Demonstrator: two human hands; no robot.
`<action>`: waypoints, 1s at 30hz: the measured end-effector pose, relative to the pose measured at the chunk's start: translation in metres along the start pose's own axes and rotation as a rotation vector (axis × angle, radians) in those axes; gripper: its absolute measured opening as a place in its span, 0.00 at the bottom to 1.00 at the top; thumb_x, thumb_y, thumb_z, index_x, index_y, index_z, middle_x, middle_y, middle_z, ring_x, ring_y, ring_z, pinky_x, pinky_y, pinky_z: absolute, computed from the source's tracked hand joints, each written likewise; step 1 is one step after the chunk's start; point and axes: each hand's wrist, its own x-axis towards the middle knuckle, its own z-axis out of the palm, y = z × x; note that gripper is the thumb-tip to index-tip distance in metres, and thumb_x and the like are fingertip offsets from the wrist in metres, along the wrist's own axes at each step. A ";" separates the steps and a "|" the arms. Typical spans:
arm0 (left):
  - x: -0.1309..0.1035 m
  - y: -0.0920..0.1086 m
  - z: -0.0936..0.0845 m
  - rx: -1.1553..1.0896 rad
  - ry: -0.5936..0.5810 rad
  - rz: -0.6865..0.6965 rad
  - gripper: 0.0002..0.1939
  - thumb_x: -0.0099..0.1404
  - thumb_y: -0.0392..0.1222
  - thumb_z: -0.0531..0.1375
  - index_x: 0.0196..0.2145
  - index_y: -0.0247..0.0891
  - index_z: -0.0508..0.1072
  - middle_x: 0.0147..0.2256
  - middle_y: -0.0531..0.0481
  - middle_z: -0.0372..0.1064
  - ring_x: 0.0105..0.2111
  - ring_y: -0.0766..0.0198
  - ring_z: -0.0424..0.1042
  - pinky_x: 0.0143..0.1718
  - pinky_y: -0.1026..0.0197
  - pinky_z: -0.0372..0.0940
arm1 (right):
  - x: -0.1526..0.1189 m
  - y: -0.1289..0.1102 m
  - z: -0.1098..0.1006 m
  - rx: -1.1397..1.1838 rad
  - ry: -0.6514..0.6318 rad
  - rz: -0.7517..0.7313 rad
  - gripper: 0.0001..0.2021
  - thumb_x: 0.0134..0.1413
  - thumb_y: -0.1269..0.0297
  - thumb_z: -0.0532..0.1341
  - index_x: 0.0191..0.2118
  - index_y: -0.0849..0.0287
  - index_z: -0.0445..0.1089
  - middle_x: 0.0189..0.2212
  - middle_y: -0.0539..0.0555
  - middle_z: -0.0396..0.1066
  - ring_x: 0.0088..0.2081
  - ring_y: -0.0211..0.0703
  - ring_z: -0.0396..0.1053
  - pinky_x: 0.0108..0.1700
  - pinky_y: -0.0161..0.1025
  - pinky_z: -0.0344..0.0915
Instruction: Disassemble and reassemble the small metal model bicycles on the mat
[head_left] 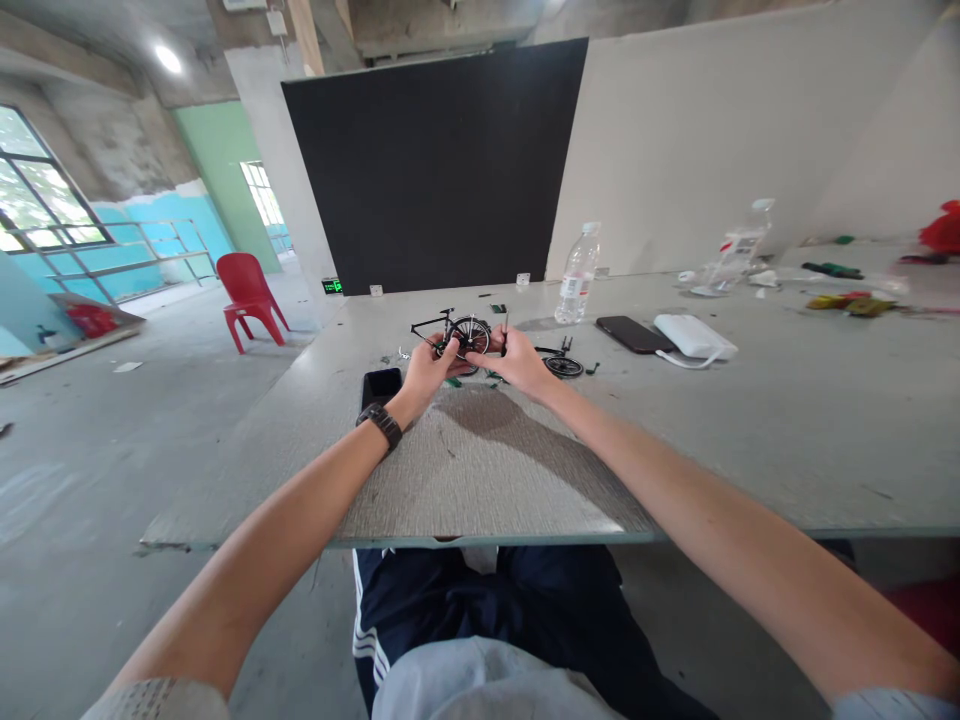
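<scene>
Pale shirt (480, 685) and dark trousers (540, 600) of mine are closest, below the near table (450, 500) edge. Above the tabletop, a small black model bicycle (472, 333) is pinched between the thumb and fingers of my left hand (429, 373); my right hand (520, 362) grips its wheel. Just right lies a loose wheel (564, 367); left, a black phone (382, 384). Farther right are a clear bottle (576, 280), a dark phone (632, 335) and a white pouch (694, 337). A black panel (442, 170) stands at the far side.
</scene>
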 end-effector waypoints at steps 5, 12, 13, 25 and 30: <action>-0.002 0.002 0.000 0.021 -0.012 -0.002 0.08 0.74 0.40 0.59 0.48 0.35 0.69 0.43 0.42 0.79 0.37 0.63 0.80 0.47 0.56 0.76 | 0.001 0.003 -0.002 -0.036 -0.024 0.007 0.29 0.47 0.46 0.72 0.31 0.50 0.49 0.26 0.45 0.61 0.32 0.44 0.64 0.35 0.44 0.61; -0.003 0.001 0.000 -0.058 -0.053 -0.003 0.14 0.75 0.44 0.58 0.54 0.40 0.63 0.43 0.45 0.78 0.35 0.64 0.80 0.46 0.53 0.76 | -0.002 0.003 0.000 -0.035 -0.046 0.000 0.29 0.50 0.44 0.71 0.32 0.50 0.49 0.27 0.44 0.57 0.29 0.41 0.57 0.33 0.42 0.55; -0.003 0.000 0.001 -0.064 -0.056 -0.003 0.16 0.74 0.44 0.59 0.55 0.40 0.63 0.43 0.45 0.78 0.34 0.64 0.80 0.45 0.53 0.76 | -0.002 0.002 0.000 -0.034 -0.045 -0.007 0.28 0.51 0.44 0.70 0.32 0.51 0.49 0.27 0.44 0.56 0.29 0.41 0.57 0.33 0.42 0.55; -0.005 0.005 -0.002 -0.049 -0.069 0.044 0.24 0.58 0.38 0.72 0.49 0.36 0.69 0.45 0.42 0.77 0.44 0.56 0.79 0.48 0.49 0.75 | -0.002 -0.009 -0.007 -0.179 -0.171 -0.043 0.27 0.51 0.47 0.70 0.32 0.51 0.49 0.27 0.45 0.56 0.30 0.41 0.56 0.34 0.42 0.55; -0.003 0.004 -0.003 -0.085 -0.034 0.027 0.19 0.59 0.36 0.71 0.45 0.35 0.70 0.41 0.45 0.77 0.39 0.61 0.79 0.48 0.50 0.75 | 0.002 -0.011 -0.020 -0.244 -0.134 0.038 0.27 0.58 0.32 0.59 0.30 0.51 0.51 0.25 0.47 0.57 0.27 0.43 0.57 0.32 0.43 0.56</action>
